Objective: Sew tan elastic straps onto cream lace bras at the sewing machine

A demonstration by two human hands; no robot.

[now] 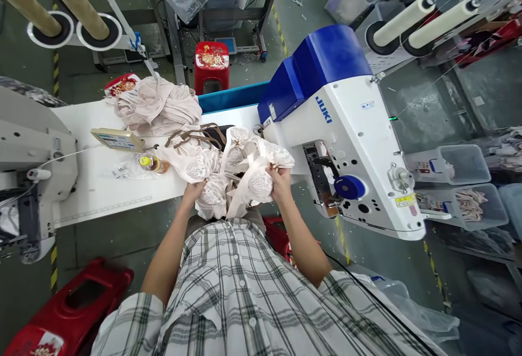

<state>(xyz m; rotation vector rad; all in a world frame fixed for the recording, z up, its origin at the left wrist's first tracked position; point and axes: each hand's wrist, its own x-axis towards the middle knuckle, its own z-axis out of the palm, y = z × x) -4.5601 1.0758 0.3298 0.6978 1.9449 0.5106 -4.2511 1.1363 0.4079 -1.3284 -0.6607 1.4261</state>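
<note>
A loose heap of pale lace bras lies across the front edge of the white table, close to my body. My left hand (194, 191) is closed on the lower left of the heap, at a lace bra (213, 195). On the other side, my right hand (281, 183) grips the edge of a bra cup (260, 183) between thumb and fingers. Parts of the fingers of both hands are hidden by the fabric. Brown straps (196, 136) show at the back of the heap. Whether both hands hold one and the same bra, I cannot tell.
A white and blue JUKI sewing machine (326, 106) stands right of the heap. Folded pale garments (159, 103), a small display panel (118, 139) and a yellow-capped bottle (153, 163) are on the table (93, 193). Another machine (36, 155) is at left, red stools (211, 68) nearby.
</note>
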